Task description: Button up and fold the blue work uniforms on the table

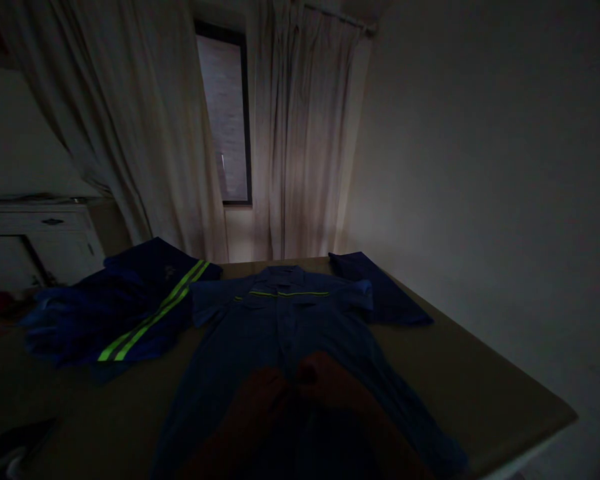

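A blue short-sleeved work garment (253,327) lies front up, its collar pointing away from me. It has a buttoned front, chest pockets and a thin yellow-green stripe across the chest. Over the lower middle of its front, my left hand (265,392) and my right hand (323,377) are close together. Both hands have their fingers curled and pinched at the front opening. The light is dim, so the exact part between the fingertips is hidden. The garment's near end fades into shadow under my forearms.
A heap of blue clothing (145,300) with yellow-green reflective bands lies on the left of the table (490,393). A folded dark blue cloth (385,293) lies behind the right sleeve. A wall stands at right, curtains (305,133) at the back, and a white cabinet (55,230) far left.
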Available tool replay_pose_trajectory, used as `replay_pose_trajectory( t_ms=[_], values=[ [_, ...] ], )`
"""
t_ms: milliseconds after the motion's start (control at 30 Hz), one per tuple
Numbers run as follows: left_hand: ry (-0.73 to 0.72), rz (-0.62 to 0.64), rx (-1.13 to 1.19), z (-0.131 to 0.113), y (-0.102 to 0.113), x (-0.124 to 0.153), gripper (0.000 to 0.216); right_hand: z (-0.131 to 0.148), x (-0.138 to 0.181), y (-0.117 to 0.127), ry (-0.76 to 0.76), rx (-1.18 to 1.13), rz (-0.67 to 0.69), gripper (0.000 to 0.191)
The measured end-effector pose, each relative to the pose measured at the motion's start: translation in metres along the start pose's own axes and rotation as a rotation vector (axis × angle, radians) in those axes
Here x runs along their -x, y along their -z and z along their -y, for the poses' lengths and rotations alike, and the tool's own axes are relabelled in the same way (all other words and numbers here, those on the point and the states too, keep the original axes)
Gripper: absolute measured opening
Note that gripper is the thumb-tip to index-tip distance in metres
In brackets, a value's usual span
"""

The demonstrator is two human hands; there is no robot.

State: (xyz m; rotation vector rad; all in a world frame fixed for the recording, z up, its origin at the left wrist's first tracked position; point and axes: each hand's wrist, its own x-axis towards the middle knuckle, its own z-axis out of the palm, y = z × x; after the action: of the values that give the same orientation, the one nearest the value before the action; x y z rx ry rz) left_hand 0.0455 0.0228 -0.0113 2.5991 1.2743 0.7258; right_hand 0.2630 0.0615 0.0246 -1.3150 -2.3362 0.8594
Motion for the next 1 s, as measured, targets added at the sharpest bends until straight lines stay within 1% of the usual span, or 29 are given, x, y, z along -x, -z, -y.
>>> replay_pose_trajectory(
  t_ms=[200, 367, 433, 533, 667, 833, 900, 1000],
  values=[
    [0.001, 0.008, -0.027, 0.005, -0.003, 0.001, 0.017, 0.003, 0.002, 0.001, -0.007, -0.099, 0.08, 0.009],
    [-0.05, -0.025, -0.04, 0.003, -0.003, 0.001, 0.025, 0.01, 0.002, 0.002, 0.002, -0.083, -0.018, 0.014],
    [-0.052, -0.013, -0.046, 0.004, -0.004, 0.001, 0.027, 0.011, 0.001, 0.001, -0.018, -0.046, -0.027, 0.014],
    [-0.019, 0.019, -0.046, 0.005, -0.006, 0.001, 0.026, 0.01, 0.001, 0.0, -0.039, -0.044, -0.022, 0.013],
    [0.043, 0.021, -0.029, 0.005, -0.004, 0.001, 0.028, 0.008, 0.001, -0.001, -0.018, -0.095, 0.011, 0.013],
    [0.087, 0.05, -0.051, 0.004, -0.003, 0.002, 0.029, 0.009, 0.001, -0.003, -0.018, -0.094, -0.013, 0.009],
    [0.106, 0.062, -0.071, 0.006, -0.006, 0.002, 0.03, 0.007, 0.001, -0.003, -0.002, -0.156, 0.006, 0.015],
    [0.137, 0.057, -0.043, 0.008, -0.01, 0.002, 0.028, 0.005, 0.0, -0.004, -0.013, -0.34, 0.096, 0.028]
  ],
)
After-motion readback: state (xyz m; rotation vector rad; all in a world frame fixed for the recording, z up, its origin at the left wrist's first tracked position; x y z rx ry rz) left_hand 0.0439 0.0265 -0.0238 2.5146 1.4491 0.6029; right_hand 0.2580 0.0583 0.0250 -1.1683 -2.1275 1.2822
